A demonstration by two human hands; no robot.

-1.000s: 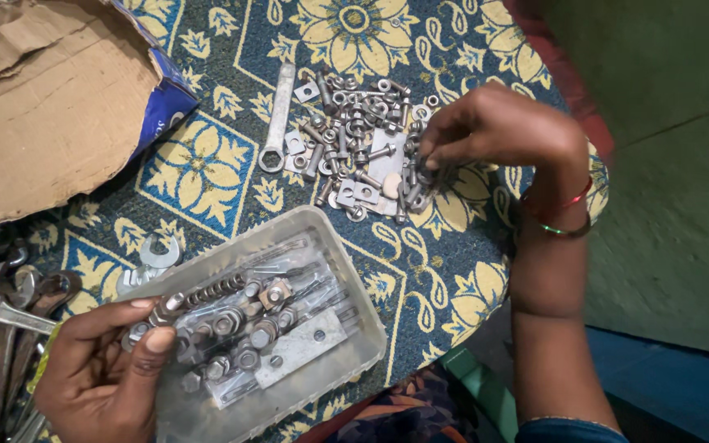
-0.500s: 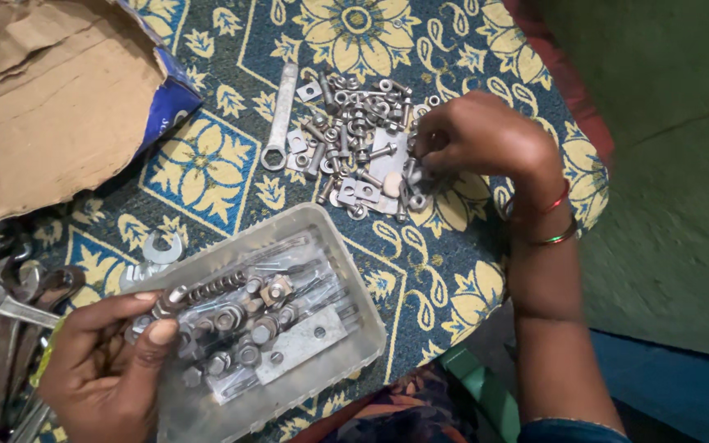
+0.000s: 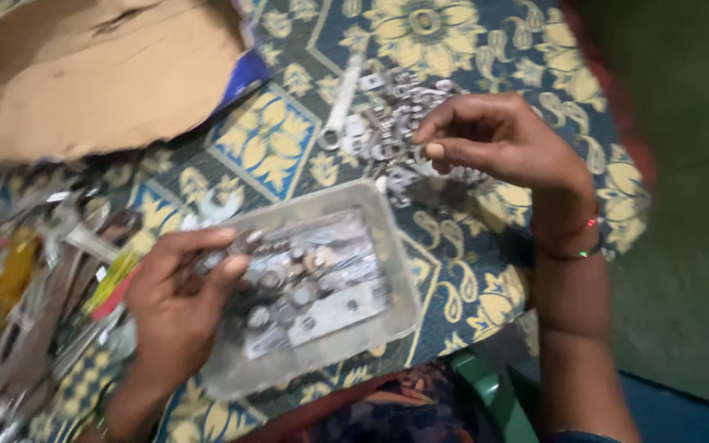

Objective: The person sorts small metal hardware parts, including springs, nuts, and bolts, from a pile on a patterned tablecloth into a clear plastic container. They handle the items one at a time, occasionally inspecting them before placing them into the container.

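Note:
My left hand [image 3: 176,297] rests on the left rim of a clear plastic tray [image 3: 395,287] that holds several nuts, bolts and a flat metal plate. Its fingers reach into the tray among the pieces. My right hand [image 3: 498,139] hovers over a loose pile of metal nuts and bolts [image 3: 391,115] on the patterned cloth, fingers pinched together near the pile. The blur hides whether a small piece sits between the fingertips. A spanner [image 3: 340,105] lies at the left edge of the pile.
A torn cardboard sheet [image 3: 100,78] covers the upper left. Several spanners and tools [image 3: 34,271] lie in a heap at the left. The blue and yellow floral cloth [image 3: 272,139] ends at the right, where a green floor [image 3: 691,246] shows below.
The camera has shifted, so everything sits further right and lower in view. My right hand has lifted slightly off the pile with fingers pinched. My left hand stays at the tray.

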